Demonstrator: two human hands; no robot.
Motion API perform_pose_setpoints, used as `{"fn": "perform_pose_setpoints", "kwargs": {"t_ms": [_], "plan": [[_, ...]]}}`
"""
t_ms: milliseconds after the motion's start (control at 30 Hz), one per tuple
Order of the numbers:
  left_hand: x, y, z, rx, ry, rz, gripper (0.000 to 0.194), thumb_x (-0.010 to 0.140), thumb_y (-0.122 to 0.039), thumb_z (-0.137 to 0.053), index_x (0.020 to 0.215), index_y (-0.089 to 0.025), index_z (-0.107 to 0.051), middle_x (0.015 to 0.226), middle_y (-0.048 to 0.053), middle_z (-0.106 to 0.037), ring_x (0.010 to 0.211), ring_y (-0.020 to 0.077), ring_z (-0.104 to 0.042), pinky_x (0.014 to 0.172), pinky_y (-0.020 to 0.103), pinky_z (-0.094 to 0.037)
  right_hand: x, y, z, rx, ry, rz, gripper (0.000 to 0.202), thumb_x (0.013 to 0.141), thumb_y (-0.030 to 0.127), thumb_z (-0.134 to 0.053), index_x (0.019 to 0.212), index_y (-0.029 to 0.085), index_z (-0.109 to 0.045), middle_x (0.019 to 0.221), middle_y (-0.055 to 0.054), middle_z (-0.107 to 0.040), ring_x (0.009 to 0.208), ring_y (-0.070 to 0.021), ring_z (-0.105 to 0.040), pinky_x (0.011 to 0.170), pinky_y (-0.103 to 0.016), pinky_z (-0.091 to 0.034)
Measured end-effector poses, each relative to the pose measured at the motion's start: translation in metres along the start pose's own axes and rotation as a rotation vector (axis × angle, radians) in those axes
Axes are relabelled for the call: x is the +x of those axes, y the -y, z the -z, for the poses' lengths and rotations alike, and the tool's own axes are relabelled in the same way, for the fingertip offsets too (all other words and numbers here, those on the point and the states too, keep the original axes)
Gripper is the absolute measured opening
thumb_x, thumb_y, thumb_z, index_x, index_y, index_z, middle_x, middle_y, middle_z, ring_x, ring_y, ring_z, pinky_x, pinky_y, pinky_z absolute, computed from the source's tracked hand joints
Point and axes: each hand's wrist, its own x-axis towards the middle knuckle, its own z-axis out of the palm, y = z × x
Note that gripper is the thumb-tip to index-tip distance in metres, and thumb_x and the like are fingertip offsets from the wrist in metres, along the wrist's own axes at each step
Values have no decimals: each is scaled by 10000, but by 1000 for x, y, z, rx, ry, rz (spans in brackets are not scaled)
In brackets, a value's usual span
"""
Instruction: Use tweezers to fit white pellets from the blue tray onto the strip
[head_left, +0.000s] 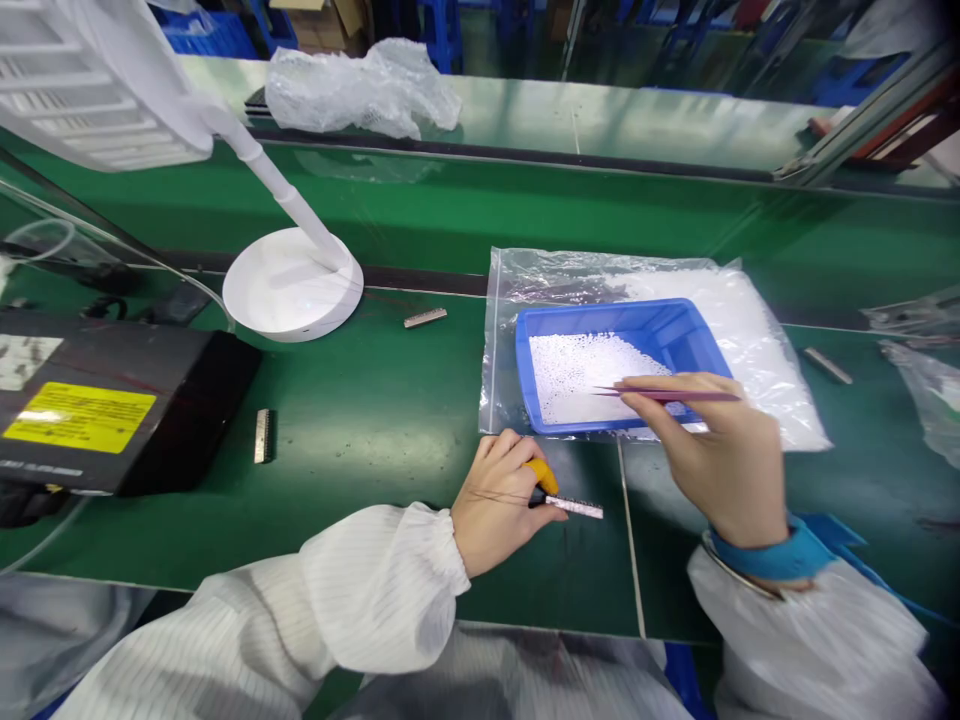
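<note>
My left hand (499,505) is closed near the front of the table around a yellow-and-black tool (545,476), mostly hidden by the fingers. From the same grip a narrow pale strip with a dark row along its edge (577,507) sticks out to the right. Whether the tool or my fingers hold the strip, I cannot tell. Between the fingers of my right hand (705,430) is a pair of dark red tweezers (675,394), tips pointing left over small white beads (574,375). The beads lie in a blue plastic tray (622,312), heaped towards its left side.
Under the tray lies a clear zip bag (757,350) full of white beads. Similar strips lie at the back (425,317), left (262,436) and right (828,366). A white fan (292,285) and a black box with a yellow label (112,400) stand left. A blue wristband (772,555) circles my right wrist.
</note>
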Motion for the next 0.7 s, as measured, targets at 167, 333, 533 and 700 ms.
{"fn": "perform_pose_setpoints", "kwargs": {"t_ms": [167,333,533,700], "plan": [[0,1,-1,-7,-8,-14,284,674,-320,-807,802,-169,-602,930,0,-587,907,197,-488,787,341,-364,13,-3,-20,-61,49,62,90,871,278,-602,886,218,-668,907,7,-710,853,-199,-640,794,-366,-465],[-1,2,-2,-6,-19,-24,287,671,-327,-807,804,-175,-603,934,-2,-586,907,193,-488,792,336,-362,14,-5,-27,-74,102,81,102,883,271,-583,898,207,-661,913,6,-712,841,-197,-645,826,-379,-446],[-1,2,-2,-7,-28,-31,290,662,-325,-814,793,-174,-603,917,-8,-582,899,189,-485,787,330,-361,13,-7,-30,-104,110,79,116,891,282,-572,896,213,-665,916,14,-713,827,-188,-644,833,-375,-437],[-1,1,-1,-8,-25,-23,291,661,-317,-816,802,-173,-607,921,-8,-587,898,188,-485,788,333,-366,13,-9,-29,-154,87,70,128,889,297,-574,898,203,-660,914,0,-711,824,-198,-637,831,-377,-432]]}}
